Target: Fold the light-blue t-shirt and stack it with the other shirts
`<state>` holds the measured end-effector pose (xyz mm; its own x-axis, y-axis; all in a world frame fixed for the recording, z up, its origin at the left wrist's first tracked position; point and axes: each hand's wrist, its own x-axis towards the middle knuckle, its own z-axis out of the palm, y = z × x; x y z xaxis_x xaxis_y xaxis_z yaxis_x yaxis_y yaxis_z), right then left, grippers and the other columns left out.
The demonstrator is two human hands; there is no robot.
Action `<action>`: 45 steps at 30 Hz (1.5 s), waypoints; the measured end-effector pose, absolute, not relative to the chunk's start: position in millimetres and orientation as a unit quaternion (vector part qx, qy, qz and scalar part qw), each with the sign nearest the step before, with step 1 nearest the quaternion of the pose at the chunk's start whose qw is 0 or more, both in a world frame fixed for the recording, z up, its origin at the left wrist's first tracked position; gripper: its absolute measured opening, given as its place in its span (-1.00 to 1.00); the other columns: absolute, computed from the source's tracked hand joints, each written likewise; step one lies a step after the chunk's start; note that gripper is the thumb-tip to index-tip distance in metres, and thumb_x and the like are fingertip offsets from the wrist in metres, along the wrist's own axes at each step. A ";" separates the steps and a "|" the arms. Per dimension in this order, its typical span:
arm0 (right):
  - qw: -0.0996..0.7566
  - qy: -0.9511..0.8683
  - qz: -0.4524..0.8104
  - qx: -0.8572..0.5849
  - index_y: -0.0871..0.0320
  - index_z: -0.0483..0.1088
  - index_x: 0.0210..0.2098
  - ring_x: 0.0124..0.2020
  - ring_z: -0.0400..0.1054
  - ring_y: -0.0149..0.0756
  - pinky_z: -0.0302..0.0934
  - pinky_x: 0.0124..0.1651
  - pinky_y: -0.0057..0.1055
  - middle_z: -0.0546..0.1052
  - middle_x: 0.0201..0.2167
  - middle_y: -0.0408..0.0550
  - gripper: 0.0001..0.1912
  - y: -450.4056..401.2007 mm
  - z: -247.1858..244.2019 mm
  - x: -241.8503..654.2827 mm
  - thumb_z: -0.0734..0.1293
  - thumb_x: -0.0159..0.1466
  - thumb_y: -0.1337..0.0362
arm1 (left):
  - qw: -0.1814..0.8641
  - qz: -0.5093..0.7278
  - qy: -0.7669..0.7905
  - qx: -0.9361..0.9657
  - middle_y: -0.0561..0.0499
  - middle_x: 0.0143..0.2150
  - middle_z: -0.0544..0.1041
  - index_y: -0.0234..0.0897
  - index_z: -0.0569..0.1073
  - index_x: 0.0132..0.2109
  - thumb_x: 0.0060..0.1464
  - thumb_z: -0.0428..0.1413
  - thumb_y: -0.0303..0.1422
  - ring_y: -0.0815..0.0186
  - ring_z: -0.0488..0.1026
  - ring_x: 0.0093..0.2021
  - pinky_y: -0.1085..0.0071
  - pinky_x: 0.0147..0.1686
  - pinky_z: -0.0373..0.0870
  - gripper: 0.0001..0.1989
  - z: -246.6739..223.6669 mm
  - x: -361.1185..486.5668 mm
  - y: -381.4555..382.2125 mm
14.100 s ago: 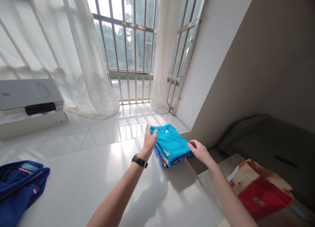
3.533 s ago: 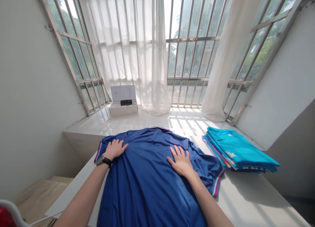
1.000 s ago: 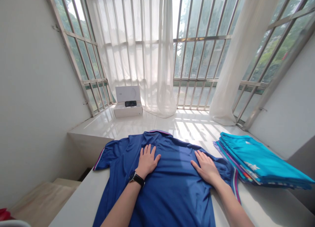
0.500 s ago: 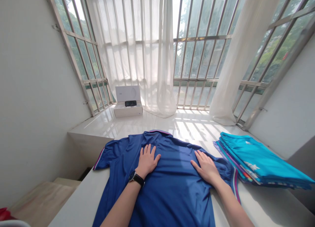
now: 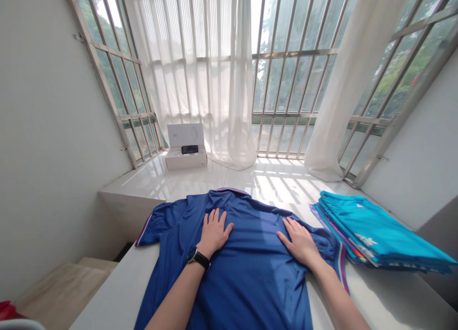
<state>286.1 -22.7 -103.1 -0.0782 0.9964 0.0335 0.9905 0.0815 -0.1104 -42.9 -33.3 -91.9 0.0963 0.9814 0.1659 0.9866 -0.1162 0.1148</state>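
A royal-blue short-sleeved jersey point(image 5: 250, 292) with striped purple-and-white cuffs and collar lies flat, back or front up, on a white counter point(image 5: 107, 292). My left hand point(image 5: 214, 233), with a black watch point(image 5: 198, 258) on its wrist, rests palm down on the jersey's middle, fingers spread. My right hand point(image 5: 298, 241) presses flat near the jersey's right sleeve, also gripping nothing. A stack of folded shirts point(image 5: 372, 237), turquoise on top with coloured edges below, sits just right of the jersey, not touching my hands.
White walls flank the counter. Beyond it is a glossy white ledge holding an open white box point(image 5: 186, 153) with a dark device. Sheer curtains point(image 5: 200, 72) hang before barred windows point(image 5: 286, 81). A wooden step point(image 5: 60, 284) lies below left, with something red point(image 5: 5, 308) at the corner.
Over the last second nothing has visibly moved. Compared with earlier, the jersey has gone from bunched at the counter's left to spread flat, and my hands have moved from the stack onto it.
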 end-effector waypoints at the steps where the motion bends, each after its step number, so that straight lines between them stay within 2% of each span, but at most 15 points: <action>1: 0.049 -0.734 0.029 -0.677 0.22 0.14 0.39 0.44 -0.04 -0.07 -0.11 0.42 -0.12 0.14 0.43 0.04 -0.26 -22.7 -103.0 286.1 0.07 0.38 -0.10 | 0.013 -0.100 -0.665 -0.740 -0.21 0.44 0.15 -0.21 0.22 0.40 0.36 -0.30 0.06 0.01 0.03 0.44 -0.03 0.37 -0.06 -0.32 -91.7 -42.8 -33.4; 45: 0.057 -0.734 0.021 -0.677 0.22 0.16 0.38 0.43 -0.01 -0.03 -0.08 0.41 -0.10 0.17 0.41 0.08 -0.28 -23.0 -104.5 285.2 0.09 0.38 -0.08 | 0.013 -0.106 -0.663 -0.741 -0.24 0.43 0.16 -0.23 0.23 0.39 0.36 -0.26 0.05 -0.01 0.05 0.43 -0.04 0.36 -0.03 -0.34 -91.8 -42.4 -33.3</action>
